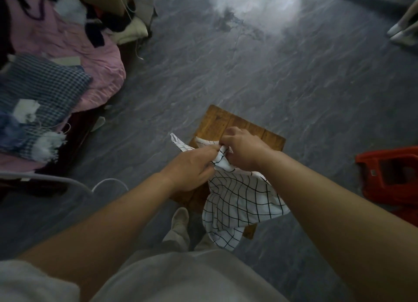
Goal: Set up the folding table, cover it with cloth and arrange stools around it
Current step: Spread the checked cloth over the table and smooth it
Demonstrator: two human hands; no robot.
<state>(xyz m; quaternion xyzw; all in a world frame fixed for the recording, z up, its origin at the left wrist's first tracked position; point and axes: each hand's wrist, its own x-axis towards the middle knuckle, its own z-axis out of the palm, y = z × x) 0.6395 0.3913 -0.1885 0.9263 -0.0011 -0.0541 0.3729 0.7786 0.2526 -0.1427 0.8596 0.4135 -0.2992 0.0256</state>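
Note:
A small wooden folding table point(237, 125) stands low on the grey floor right in front of me. Above it I hold a white cloth with a black grid pattern point(239, 202), bunched at the top and hanging down over the table's near part. My left hand point(192, 168) and my right hand point(242, 149) both pinch the cloth's upper edge, close together, fingers touching. One corner of the cloth sticks out to the left of my left hand. A red plastic stool point(391, 175) lies on the floor at the right edge.
A bed point(74, 59) with pink sheet, a checked pillow and piled clothes fills the left side. A white cable point(106, 184) curves on the floor near my left arm. Pale furniture legs point(404, 30) show at top right. My foot point(179, 220) stands beside the table.

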